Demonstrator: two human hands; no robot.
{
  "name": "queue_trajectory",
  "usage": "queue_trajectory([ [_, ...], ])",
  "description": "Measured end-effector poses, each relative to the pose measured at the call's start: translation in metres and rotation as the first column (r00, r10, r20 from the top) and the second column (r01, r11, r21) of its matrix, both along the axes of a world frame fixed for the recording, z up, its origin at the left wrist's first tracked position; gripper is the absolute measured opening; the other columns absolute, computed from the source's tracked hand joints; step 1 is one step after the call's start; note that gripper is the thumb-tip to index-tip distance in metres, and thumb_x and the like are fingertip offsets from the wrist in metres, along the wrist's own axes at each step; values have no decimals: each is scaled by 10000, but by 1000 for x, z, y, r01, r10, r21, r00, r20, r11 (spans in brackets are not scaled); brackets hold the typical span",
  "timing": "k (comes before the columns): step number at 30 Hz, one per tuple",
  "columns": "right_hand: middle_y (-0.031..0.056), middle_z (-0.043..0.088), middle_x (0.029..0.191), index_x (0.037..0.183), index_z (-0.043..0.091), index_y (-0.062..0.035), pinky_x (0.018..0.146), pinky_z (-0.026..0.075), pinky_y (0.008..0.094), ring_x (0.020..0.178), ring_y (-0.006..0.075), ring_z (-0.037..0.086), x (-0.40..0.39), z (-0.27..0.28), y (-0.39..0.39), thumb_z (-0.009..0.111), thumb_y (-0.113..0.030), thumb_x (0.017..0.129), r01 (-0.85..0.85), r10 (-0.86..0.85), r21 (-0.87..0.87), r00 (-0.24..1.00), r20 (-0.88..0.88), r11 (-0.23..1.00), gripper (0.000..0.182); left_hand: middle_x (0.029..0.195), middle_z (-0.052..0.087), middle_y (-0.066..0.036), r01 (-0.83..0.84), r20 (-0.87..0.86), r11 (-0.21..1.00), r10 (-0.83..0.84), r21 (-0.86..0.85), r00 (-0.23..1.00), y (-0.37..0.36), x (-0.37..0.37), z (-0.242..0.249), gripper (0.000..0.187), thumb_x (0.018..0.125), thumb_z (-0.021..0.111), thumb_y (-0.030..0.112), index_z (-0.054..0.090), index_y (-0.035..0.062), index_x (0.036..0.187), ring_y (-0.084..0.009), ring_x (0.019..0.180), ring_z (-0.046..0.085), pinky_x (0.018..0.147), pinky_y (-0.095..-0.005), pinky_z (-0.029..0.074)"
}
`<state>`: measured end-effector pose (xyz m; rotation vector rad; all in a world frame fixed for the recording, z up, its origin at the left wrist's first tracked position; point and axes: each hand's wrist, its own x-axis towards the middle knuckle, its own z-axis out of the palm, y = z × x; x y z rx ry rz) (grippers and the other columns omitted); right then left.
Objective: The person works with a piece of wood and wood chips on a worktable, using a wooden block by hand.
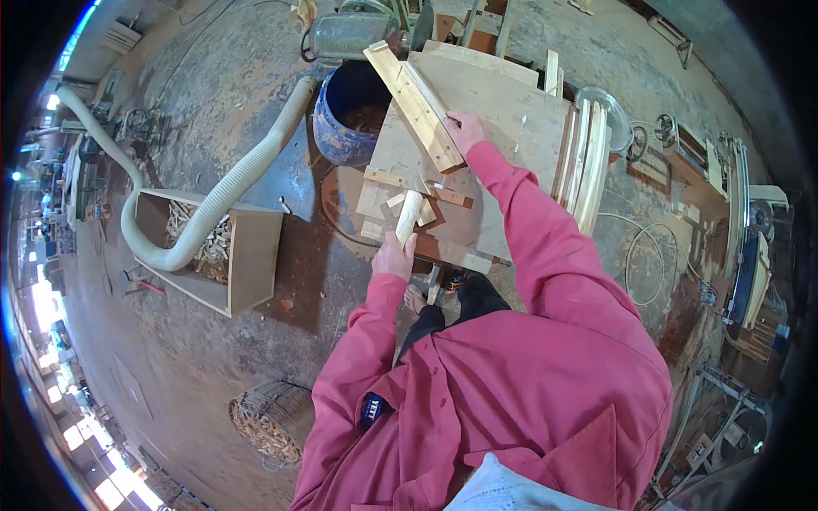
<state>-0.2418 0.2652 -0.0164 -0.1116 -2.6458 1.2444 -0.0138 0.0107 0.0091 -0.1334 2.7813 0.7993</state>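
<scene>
My left hand [393,256] is closed around the lower end of a short pale wooden stick [409,215], which points away from me over the near left part of the worktable [503,111]. Around its far end lie small wooden blocks [449,195] and offcuts. My right hand [465,133] is farther off, its fingers closed at the near end of a pale wooden strip [427,88]. That strip lies along a longer wooden board with small holes [412,106], set slantwise on the tabletop. The fingertips are partly hidden.
A blue drum [341,136] stands left of the table, near a motor [349,37]. A ribbed hose [243,175] crosses a wooden box of scraps [256,255]. Long wooden strips [588,162] line the table's right edge. A wire basket [268,423] holds offcuts.
</scene>
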Motion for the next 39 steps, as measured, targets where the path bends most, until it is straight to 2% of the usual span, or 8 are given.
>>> queue_trajectory([
  [4,194,710,1004,1072,754,-63,868,524,425,965,363,669,-8,7,-20,650,-291,922,-3,0,104,1000,30,995,292,841,678,-276,5,14,999,-4,-38,1000,-13,19,-7,471,976,582,487,469,30,993,-493,755,661,648,-579,518],
  [6,200,719,1032,1087,750,-69,890,523,419,993,367,677,-22,2,-26,635,-304,932,-28,31,-51,998,55,998,304,831,679,-268,6,19,1000,-5,-29,1000,-17,24,-8,470,975,584,488,467,34,994,-486,743,663,633,-572,521],
  [13,211,712,1062,1091,741,-58,904,516,410,1008,372,674,-45,-10,-32,628,-286,938,-14,17,-34,996,83,999,297,815,675,-258,-4,31,1000,5,-17,1000,-15,25,-5,408,978,598,424,468,39,1009,-476,748,668,631,-573,521],
  [15,235,659,969,1035,749,-64,845,503,468,942,412,640,-48,-17,-31,658,-259,927,-14,12,-85,1000,-18,996,241,793,676,-244,-4,8,1000,4,-24,1000,-12,22,-9,435,975,596,455,469,40,990,-466,724,670,616,-562,524],
  [28,225,702,1024,1082,750,-62,889,512,435,975,386,667,-113,-11,6,647,-285,925,0,0,-52,1000,4,999,292,780,675,-234,14,-26,998,-15,-60,1000,22,-42,-15,438,984,583,468,469,44,987,-477,726,662,618,-565,515],
  [31,217,720,1002,1065,756,-69,861,528,430,940,381,688,-128,-3,14,663,-291,910,-18,30,-156,997,72,988,286,790,672,-244,4,-25,998,-5,-57,1000,32,-58,-9,439,985,581,472,470,47,991,-474,737,662,628,-571,510],
  [36,200,732,993,1080,752,-88,862,540,425,921,367,703,-132,1,26,682,-303,890,130,-140,95,984,110,987,295,807,672,-261,-1,-13,999,1,-34,1000,32,-59,-13,435,988,575,465,476,42,1006,-488,755,655,650,-584,501],
  [39,191,729,1039,1131,726,-91,884,534,423,975,357,695,-112,-3,24,693,-318,886,235,-231,-74,971,61,969,336,836,672,-272,10,-22,999,-11,-36,1000,28,-50,-10,447,989,567,478,471,42,999,-492,772,653,663,-589,500],
])
